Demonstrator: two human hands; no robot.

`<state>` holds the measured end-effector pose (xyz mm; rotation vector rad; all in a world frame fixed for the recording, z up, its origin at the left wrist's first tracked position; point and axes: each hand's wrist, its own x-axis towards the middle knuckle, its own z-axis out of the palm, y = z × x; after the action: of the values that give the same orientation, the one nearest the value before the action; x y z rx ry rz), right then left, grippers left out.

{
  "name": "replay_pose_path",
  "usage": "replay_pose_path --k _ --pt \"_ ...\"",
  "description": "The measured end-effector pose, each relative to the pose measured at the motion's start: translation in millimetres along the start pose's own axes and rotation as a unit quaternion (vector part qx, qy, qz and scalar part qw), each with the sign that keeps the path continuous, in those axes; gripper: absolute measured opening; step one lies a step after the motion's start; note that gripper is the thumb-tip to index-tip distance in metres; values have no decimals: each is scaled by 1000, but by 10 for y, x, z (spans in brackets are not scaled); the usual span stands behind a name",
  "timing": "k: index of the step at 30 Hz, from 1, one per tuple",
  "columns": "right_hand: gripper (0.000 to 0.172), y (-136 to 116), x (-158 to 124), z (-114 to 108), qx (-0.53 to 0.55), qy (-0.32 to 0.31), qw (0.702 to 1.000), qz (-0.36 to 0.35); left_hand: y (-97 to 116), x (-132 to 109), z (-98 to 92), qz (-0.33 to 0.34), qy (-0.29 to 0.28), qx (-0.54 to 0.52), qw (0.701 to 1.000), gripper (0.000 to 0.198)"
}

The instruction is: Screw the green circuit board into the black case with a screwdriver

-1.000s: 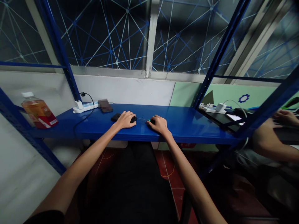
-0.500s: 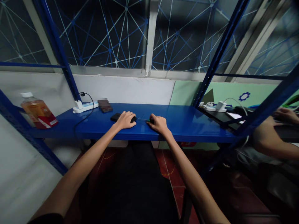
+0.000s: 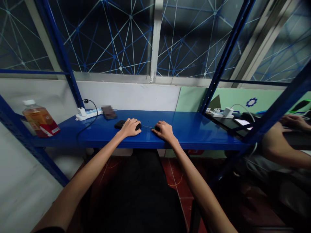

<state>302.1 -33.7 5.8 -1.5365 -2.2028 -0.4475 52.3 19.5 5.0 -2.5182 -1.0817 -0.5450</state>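
My left hand (image 3: 131, 127) is closed over a small rounded black object (image 3: 138, 127), mostly covered by the fingers, so its kind is hidden. In my right hand (image 3: 164, 130) is the dark handle, with a bit of green, of what looks like a screwdriver (image 3: 147, 126). Its thin metal shaft lies almost level and points left at the black object. Whether the tip touches it I cannot tell. A flat black phone-like thing (image 3: 119, 124) lies just left of my left hand. Both hands rest on the blue tabletop (image 3: 187, 127).
A drink bottle (image 3: 40, 119) stands at the left end. Behind are a white power strip (image 3: 89, 114) with a black cable and a blurred brown item (image 3: 109, 112). Blue uprights (image 3: 218, 64) frame the table. At right, another person's arm (image 3: 279, 145) is near a second power strip (image 3: 217, 114).
The view has tilted up slightly, so everything sits a little lower. My right hand has turned slightly, and the handle shows less green. Both hands keep their hold.
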Motion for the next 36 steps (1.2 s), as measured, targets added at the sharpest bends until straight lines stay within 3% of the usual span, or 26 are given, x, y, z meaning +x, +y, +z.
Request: replay_pose_path --k 6,13,21,28,36 --pt "36 8 -8 6 10 25 999 -32 -13 2 24 3 10 6 1000 32" --pt "34 -60 -6 -16 -19 -26 999 -18 -18 -4 29 7 19 11 1000 31" --pt "44 -114 -5 -37 -44 -27 998 23 -12 9 41 2 26 -2 1000 31" --pt "31 -77 -13 -36 -38 8 999 -6 -15 10 45 0 25 0 1000 32" --pt "35 -93 -2 -26 -35 -28 999 27 -26 12 61 4 26 6 1000 34"
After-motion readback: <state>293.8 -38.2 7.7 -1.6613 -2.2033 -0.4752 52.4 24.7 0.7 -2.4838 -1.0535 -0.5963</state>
